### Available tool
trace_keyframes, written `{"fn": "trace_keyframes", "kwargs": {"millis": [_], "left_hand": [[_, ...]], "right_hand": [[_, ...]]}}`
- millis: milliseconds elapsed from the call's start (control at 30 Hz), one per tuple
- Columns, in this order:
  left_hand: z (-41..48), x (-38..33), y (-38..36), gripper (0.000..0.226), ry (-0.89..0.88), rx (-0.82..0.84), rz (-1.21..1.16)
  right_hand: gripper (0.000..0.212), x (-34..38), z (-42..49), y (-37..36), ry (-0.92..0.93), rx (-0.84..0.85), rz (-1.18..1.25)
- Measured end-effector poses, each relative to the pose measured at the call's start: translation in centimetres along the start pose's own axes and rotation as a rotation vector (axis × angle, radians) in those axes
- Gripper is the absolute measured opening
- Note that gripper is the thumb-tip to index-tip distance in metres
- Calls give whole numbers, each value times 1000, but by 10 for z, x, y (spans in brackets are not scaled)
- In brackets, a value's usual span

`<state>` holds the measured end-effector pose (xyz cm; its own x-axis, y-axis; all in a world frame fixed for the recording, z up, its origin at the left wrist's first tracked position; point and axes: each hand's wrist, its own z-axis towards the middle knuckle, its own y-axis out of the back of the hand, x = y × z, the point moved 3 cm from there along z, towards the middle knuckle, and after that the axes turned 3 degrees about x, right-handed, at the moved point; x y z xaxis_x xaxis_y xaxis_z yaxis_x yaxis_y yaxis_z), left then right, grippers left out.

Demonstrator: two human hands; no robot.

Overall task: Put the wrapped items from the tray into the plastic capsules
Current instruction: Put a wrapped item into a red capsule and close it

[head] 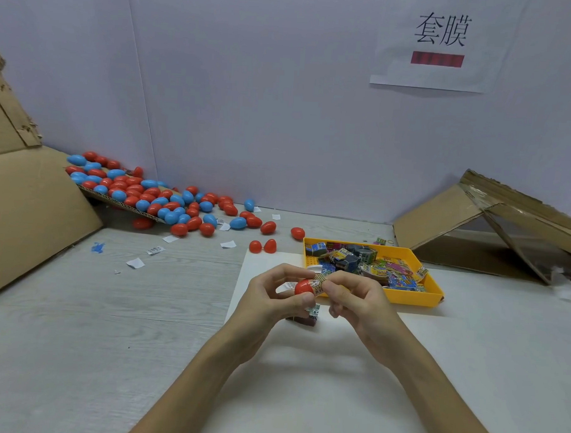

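Left hand [270,297] is gripping a red capsule [304,286] over the surface [142,308], fingers [286,269] curling round its shell. Right hand [356,298] is pinching a wrapped item [320,280] between thumb and fingertips and holding it at the capsule's open mouth, partly sticking out. Item is looking light, crinkly and squashable, so probably best pinched at the free end. Shell is looking smooth, stiff and likely slippery, so it is safer held round the belly. More items are lying in the yellow tray [414,299] just beside the hands.
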<state>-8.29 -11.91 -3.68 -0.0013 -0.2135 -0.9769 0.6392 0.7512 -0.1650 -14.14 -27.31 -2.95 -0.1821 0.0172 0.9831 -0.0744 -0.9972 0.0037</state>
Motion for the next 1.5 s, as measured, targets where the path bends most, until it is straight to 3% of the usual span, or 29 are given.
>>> {"fn": "trace_keyframes", "kwargs": {"millis": [367,467,600,867,1000,1133,1233,1500], "left_hand": [[1,2,3,34,-45,-70,-17],[2,3,4,37,-44,-79,-25],[3,4,6,35,-61,-102,14],[5,7,8,33,-84,-160,14],[6,8,8,18,-120,-218,115],[4,6,7,21,-207,-236,256],[1,3,6,25,-319,-245,399],[-1,2,4,25,-358,-291,466]], "right_hand": [[26,-1,0,-2,-16,18,63],[14,1,0,-1,72,-54,-18],[29,2,-1,-1,183,-126,-144],[25,4,-1,-8,294,-201,-330],[18,0,1,-6,223,-217,-293],[8,-7,4,-4,41,-158,-171],[14,-10,3,-3,-46,-125,-70],[12,-9,3,-2,-37,-154,-132]]}}
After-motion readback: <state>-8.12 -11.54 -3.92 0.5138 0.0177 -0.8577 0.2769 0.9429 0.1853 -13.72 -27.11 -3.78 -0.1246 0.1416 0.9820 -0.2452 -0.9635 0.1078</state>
